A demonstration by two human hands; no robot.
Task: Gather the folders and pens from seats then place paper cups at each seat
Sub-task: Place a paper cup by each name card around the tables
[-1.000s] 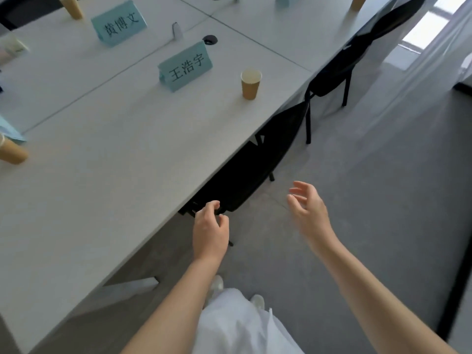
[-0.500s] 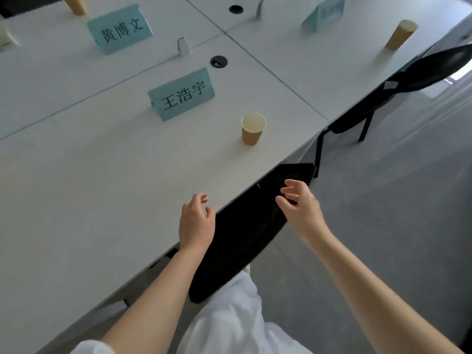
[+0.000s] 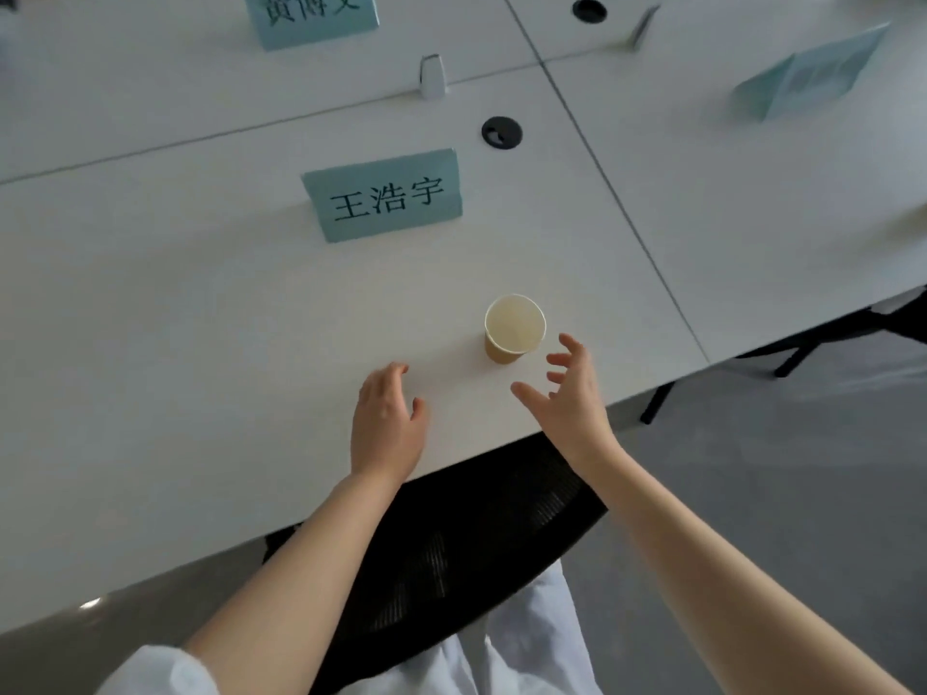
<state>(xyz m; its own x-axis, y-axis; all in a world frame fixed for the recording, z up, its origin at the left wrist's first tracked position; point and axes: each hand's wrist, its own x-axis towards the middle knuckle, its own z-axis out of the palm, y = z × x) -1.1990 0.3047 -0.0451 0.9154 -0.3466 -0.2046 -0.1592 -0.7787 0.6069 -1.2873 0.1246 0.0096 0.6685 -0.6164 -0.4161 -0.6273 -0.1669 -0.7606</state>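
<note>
A brown paper cup stands upright on the white bench, near its front edge, just ahead and to the left of the right hand. That hand's grip is wide: fingers spread and reaching toward the cup, thumb pointing left, holding nothing and not touching the cup's wall. To the left of the cup, the left hand hovers over the bench with fingers loosely curled, its grip relaxed and empty. Beyond both hands, behind the cup, a teal name card with black characters stands facing the person. Further off lies a black round cable port, with a second teal card at the far edge and a third off to the right. Beneath the forearms, a black mesh chair is tucked under the bench, with white clothing below it.
</note>
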